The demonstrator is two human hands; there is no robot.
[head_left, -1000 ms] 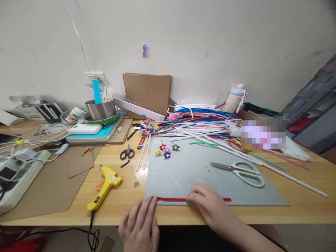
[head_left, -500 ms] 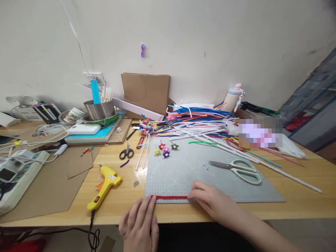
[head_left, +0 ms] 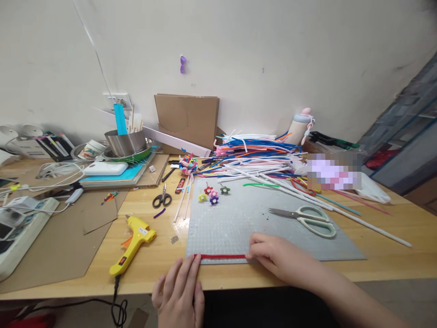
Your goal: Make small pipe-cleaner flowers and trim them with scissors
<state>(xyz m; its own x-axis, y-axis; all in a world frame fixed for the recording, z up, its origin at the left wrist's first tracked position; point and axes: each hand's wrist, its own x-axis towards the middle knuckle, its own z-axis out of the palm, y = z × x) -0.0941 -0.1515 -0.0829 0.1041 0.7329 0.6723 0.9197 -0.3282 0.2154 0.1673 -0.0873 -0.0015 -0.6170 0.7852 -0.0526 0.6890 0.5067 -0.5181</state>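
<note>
A red pipe cleaner (head_left: 223,256) lies straight along the front edge of the grey cutting mat (head_left: 232,228). My left hand (head_left: 180,291) rests at its left end, fingers stretched out and the fingertips pressing it down. At the other end, my right hand (head_left: 271,253) has its fingers closed in a pinch on the strip; the tip under them is hidden. Farther back on the mat lie several small pipe-cleaner flowers (head_left: 213,200), yellow, red, pink, purple and dark green. Large scissors (head_left: 309,218) with pale green handles lie on the right side of the mat.
A yellow glue gun (head_left: 133,243) lies left of the mat, its cord hanging over the table edge. Small black scissors (head_left: 162,199) are behind it. A heap of pipe cleaners (head_left: 259,159) fills the back. A power strip (head_left: 29,237) sits far left.
The view has shifted slightly, so everything sits a little farther left. Both hands keep their places at the two ends of the red pipe cleaner.
</note>
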